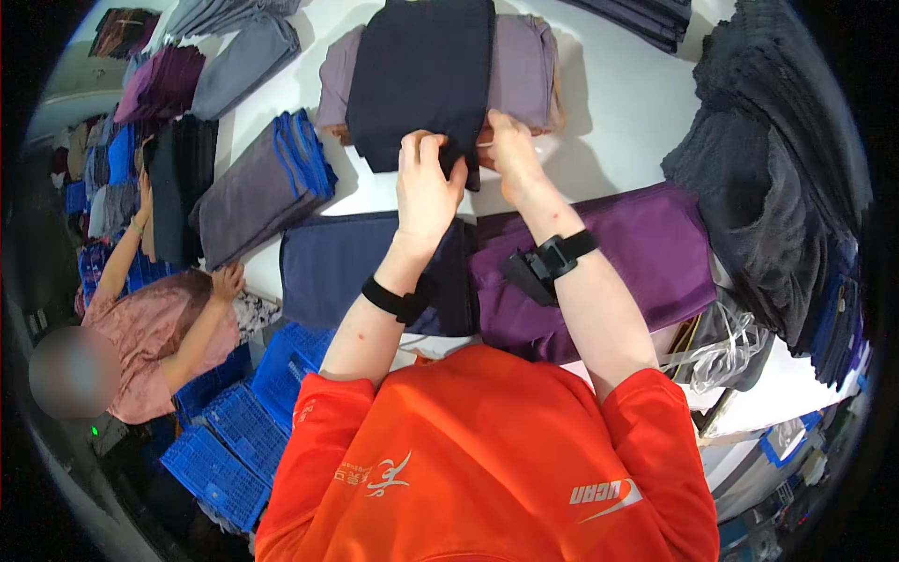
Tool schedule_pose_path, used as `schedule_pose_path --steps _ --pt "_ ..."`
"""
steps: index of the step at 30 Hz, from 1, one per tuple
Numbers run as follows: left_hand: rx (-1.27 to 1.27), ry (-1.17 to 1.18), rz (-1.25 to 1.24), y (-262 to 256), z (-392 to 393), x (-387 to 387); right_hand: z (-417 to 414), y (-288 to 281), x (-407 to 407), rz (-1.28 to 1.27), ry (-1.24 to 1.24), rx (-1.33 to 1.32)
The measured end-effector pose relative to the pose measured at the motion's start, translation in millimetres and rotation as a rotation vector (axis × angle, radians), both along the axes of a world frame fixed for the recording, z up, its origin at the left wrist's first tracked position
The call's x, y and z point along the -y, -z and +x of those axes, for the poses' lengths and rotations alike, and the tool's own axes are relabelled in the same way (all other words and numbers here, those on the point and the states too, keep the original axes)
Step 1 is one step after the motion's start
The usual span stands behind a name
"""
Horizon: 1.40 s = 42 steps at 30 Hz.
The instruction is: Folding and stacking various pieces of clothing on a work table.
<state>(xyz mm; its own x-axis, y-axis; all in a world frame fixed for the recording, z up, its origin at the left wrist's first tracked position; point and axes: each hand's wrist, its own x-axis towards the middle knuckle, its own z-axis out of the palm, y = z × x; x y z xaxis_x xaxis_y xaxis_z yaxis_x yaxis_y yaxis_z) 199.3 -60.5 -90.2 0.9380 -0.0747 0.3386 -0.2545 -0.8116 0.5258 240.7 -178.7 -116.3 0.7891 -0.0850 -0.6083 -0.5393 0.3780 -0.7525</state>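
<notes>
A dark navy folded fabric piece lies across a stack of mauve folded cloths on the white table. My left hand is at the near edge of the dark piece, its fingers curled on the cloth and pinching its corner. My right hand is at the right side of that edge, its fingertips partly hidden at the stack's near side; whether they grip cloth I cannot tell. Nearer to me lie a navy folded stack under my left forearm and a purple folded stack under my right forearm.
A large heap of dark grey garments stands at the right. To the left are a grey stack with blue pieces and blue plastic baskets. A co-worker in a pink top reaches to dark stacks at the left. Clear plastic wrap lies at the right.
</notes>
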Motion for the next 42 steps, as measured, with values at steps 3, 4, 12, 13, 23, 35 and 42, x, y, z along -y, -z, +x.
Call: schedule_pose_path --steps 3,4,12,13,23,35,42 --pt "0.007 -0.015 0.015 0.5 -0.6 -5.5 1.0 -5.1 12.1 0.119 -0.127 -0.028" --pt "0.006 -0.042 -0.025 0.6 0.5 -8.1 4.2 -10.6 16.0 0.038 -0.173 -0.079" --pt "-0.110 0.066 -0.376 4.5 30.3 -51.3 34.9 -36.0 48.3 -0.963 -0.840 1.412" --pt "-0.136 0.222 -0.312 3.2 33.4 -56.6 42.0 -32.5 44.0 -1.039 -1.027 1.570" --pt "-0.112 -0.103 -0.051 -3.3 4.8 -23.4 79.2 -38.7 16.2 -0.909 -1.192 1.456" --pt "-0.148 -0.048 -0.233 6.6 11.0 -42.3 73.7 -11.6 34.5 -1.137 -1.110 2.055" --pt "-0.008 -0.257 0.074 -6.5 5.5 -9.7 62.7 -23.6 14.5 -0.959 -0.947 1.662"
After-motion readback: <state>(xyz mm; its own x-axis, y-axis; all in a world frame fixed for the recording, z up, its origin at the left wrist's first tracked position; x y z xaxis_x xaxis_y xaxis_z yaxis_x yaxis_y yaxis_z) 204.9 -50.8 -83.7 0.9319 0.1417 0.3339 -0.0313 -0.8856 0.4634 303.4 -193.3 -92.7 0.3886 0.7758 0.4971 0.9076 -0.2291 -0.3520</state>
